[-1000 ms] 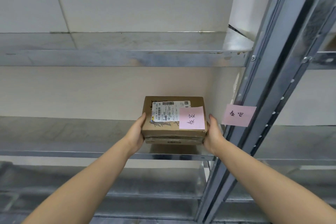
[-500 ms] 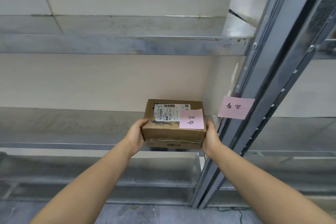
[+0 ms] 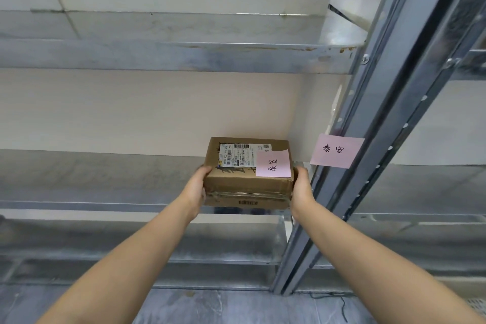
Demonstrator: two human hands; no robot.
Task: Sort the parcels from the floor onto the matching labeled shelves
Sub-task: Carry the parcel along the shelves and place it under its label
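Note:
A small brown cardboard parcel [image 3: 247, 187] with a white shipping label and a pink handwritten note on top is at the right end of the middle metal shelf [image 3: 105, 181], its front edge over the shelf lip. My left hand [image 3: 196, 187] presses its left side and my right hand [image 3: 302, 187] presses its right side. A pink label [image 3: 336, 150] with matching handwriting is stuck on the upright post just right of the parcel.
A grey slotted metal upright [image 3: 389, 123] runs diagonally close to my right hand. An upper shelf [image 3: 168, 52] hangs above and a lower shelf [image 3: 157, 242] sits below. Another shelving bay [image 3: 434, 187] continues to the right. Grey floor [image 3: 210, 308] shows at the bottom.
Both hands have carried the parcel slightly forward and down toward the shelf's right end, and the view has tilted, showing more floor.

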